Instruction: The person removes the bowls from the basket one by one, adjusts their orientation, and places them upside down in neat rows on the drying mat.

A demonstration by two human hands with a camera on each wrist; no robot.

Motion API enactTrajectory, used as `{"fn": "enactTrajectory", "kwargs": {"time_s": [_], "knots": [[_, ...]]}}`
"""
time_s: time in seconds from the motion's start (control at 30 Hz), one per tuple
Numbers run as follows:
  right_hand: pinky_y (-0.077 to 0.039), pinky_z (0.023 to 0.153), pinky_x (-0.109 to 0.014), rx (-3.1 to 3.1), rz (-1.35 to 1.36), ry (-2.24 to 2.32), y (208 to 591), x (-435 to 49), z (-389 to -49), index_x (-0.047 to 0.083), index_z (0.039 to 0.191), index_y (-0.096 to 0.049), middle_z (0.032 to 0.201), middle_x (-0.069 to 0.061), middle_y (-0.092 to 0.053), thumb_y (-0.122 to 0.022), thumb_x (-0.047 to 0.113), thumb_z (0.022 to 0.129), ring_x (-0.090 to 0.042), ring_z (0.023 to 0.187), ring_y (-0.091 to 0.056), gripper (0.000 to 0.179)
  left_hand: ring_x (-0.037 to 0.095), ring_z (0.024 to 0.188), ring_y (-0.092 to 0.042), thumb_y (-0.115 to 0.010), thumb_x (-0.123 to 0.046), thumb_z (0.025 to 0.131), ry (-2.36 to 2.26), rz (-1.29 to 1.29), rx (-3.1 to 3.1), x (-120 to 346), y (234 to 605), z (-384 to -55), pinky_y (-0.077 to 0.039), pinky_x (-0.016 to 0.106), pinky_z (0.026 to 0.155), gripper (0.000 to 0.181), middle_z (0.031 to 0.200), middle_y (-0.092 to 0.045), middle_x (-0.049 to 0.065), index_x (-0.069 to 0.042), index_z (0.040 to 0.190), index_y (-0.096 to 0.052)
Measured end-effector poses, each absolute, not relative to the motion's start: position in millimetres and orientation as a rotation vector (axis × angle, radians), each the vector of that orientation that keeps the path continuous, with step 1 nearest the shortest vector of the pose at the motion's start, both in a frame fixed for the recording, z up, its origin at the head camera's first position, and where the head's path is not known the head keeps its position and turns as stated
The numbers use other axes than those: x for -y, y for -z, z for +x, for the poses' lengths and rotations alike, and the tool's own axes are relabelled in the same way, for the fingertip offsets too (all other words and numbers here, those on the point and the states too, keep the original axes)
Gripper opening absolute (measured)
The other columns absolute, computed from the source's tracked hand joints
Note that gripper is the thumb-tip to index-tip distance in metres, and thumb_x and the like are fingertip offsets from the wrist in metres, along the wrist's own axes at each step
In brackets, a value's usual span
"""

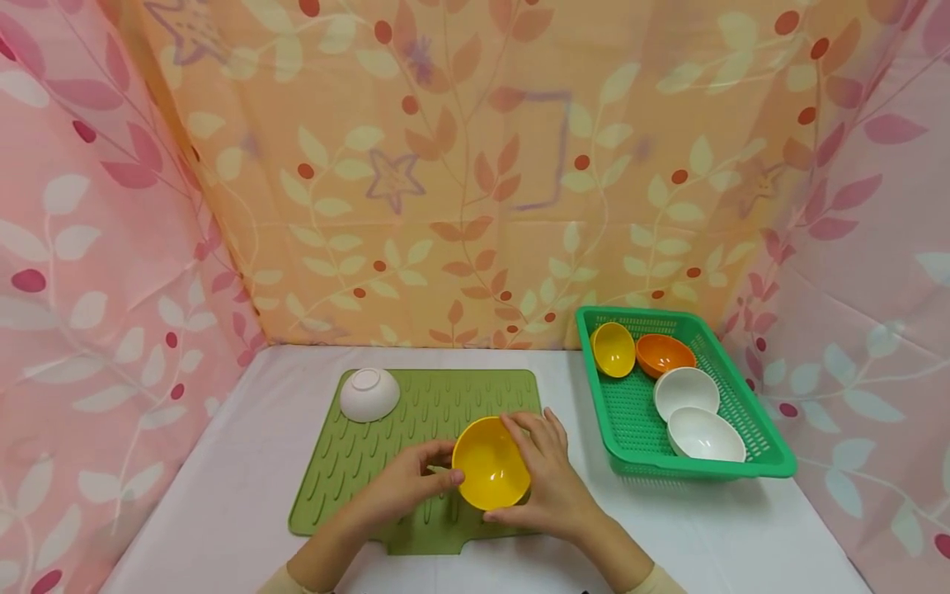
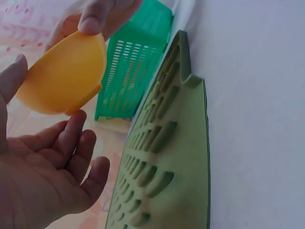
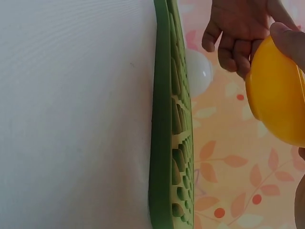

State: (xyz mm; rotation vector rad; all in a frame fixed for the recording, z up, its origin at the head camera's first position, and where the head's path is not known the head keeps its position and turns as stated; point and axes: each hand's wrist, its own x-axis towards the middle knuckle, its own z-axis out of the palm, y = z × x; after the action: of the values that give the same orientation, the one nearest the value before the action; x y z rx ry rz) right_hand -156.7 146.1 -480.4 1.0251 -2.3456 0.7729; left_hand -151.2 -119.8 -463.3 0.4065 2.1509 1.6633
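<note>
Between both hands, above the front part of a green ridged drying mat [image 1: 445, 392], a yellow bowl [image 1: 490, 466] is tipped so its inside faces the head camera. My right hand [image 1: 552, 487] grips it from the right, thumb low and fingers along the upper rim. From the left, my left hand [image 1: 404, 485] pinches it with the thumb at the rim. In the left wrist view a fingertip touches the base of the bowl [image 2: 66, 76], and the other fingers are loosely bent below. A white bowl [image 1: 369, 398] lies upside down on the mat's far left corner.
To the right stands a green plastic basket [image 1: 603, 412]. Inside are yellow bowl [image 1: 614, 351], orange bowl [image 1: 664, 355] and two white bowls, a rear white bowl [image 1: 686, 388] and a front white bowl [image 1: 705, 436]. Patterned curtains [image 1: 475, 165] enclose the white-covered table [image 1: 223, 495] behind and at both sides.
</note>
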Motion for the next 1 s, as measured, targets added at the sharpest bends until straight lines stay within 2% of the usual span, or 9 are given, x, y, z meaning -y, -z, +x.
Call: {"fn": "enactTrajectory", "kwargs": {"time_s": [0.13, 0.23, 0.37, 0.47, 0.6, 0.73, 0.83, 1.0], "knots": [[-0.006, 0.122, -0.058, 2.306, 1.043, -0.758, 480.8, -144.2, -155.1, 0.006, 0.156, -0.039, 0.151, -0.010, -0.042, -0.098, 0.058, 0.052, -0.027, 0.139, -0.038, 0.131, 0.024, 0.115, -0.060, -0.077, -0.038, 0.093, -1.727, 0.336, -2.068, 118.5, 464.7, -152.8, -0.054, 0.040, 0.096, 0.058, 0.126, -0.068, 0.006, -0.007, 0.139, -0.061], [-0.006, 0.122, -0.059, 2.312, 1.041, -0.736, 481.6, -142.9, -153.9, 0.005, 0.157, -0.037, 0.154, -0.010, -0.040, -0.097, 0.059, 0.053, -0.028, 0.141, -0.036, 0.131, 0.024, 0.112, -0.058, -0.080, -0.034, 0.090, -1.765, 0.288, -2.047, 117.6, 464.6, -153.3, -0.054, 0.037, 0.093, 0.060, 0.123, -0.067, 0.007, -0.005, 0.139, -0.061], [-0.002, 0.123, -0.056, 2.336, 1.040, -0.726, 481.3, -142.3, -153.0, 0.005, 0.159, -0.033, 0.158, -0.011, -0.036, -0.094, 0.060, 0.058, -0.028, 0.145, -0.033, 0.130, 0.025, 0.108, -0.057, -0.083, -0.029, 0.088, -1.820, 0.228, -2.050, 116.7, 462.5, -153.1, -0.054, 0.033, 0.088, 0.061, 0.121, -0.064, 0.009, -0.003, 0.138, -0.059], [-0.004, 0.122, -0.058, 2.364, 1.021, -0.809, 478.1, -143.4, -152.0, 0.009, 0.161, -0.030, 0.161, -0.011, -0.035, -0.091, 0.057, 0.065, -0.029, 0.147, -0.032, 0.124, 0.028, 0.106, -0.059, -0.084, -0.026, 0.087, -1.863, 0.194, -2.066, 117.0, 460.6, -152.4, -0.055, 0.033, 0.086, 0.060, 0.121, -0.063, 0.011, -0.004, 0.137, -0.060], [-0.020, 0.117, -0.068, 2.512, 0.858, -1.110, 469.9, -146.7, -148.2, 0.020, 0.162, -0.029, 0.164, -0.007, -0.031, -0.086, 0.052, 0.077, -0.033, 0.149, -0.029, 0.108, 0.028, 0.108, -0.057, -0.090, -0.027, 0.080, -1.839, 0.228, -2.240, 119.1, 457.5, -150.3, -0.052, 0.039, 0.092, 0.063, 0.123, -0.062, 0.007, -0.013, 0.135, -0.063], [-0.031, 0.110, -0.073, 2.668, 0.640, -1.457, 462.1, -149.3, -146.6, 0.024, 0.161, -0.033, 0.163, -0.001, -0.035, -0.080, 0.047, 0.087, -0.034, 0.149, -0.032, 0.091, 0.023, 0.120, -0.053, -0.097, -0.033, 0.069, -1.719, 0.364, -2.542, 121.4, 454.4, -147.9, -0.042, 0.053, 0.106, 0.071, 0.127, -0.059, -0.006, -0.026, 0.132, -0.064], [-0.030, 0.111, -0.072, 2.723, 0.583, -1.621, 459.2, -149.9, -148.0, 0.020, 0.159, -0.037, 0.159, -0.003, -0.043, -0.078, 0.045, 0.089, -0.034, 0.147, -0.039, 0.084, 0.018, 0.127, -0.050, -0.099, -0.032, 0.064, -1.630, 0.503, -2.694, 122.5, 453.2, -145.8, -0.039, 0.058, 0.111, 0.074, 0.131, -0.056, -0.014, -0.034, 0.129, -0.062], [-0.026, 0.112, -0.075, 2.755, 0.574, -1.734, 459.5, -148.9, -149.3, 0.014, 0.158, -0.039, 0.155, -0.009, -0.048, -0.079, 0.051, 0.087, -0.038, 0.146, -0.039, 0.089, 0.010, 0.128, -0.044, -0.099, -0.025, 0.064, -1.476, 0.733, -2.824, 121.4, 453.1, -142.1, -0.045, 0.054, 0.107, 0.078, 0.131, -0.050, -0.020, -0.041, 0.129, -0.059]]}}
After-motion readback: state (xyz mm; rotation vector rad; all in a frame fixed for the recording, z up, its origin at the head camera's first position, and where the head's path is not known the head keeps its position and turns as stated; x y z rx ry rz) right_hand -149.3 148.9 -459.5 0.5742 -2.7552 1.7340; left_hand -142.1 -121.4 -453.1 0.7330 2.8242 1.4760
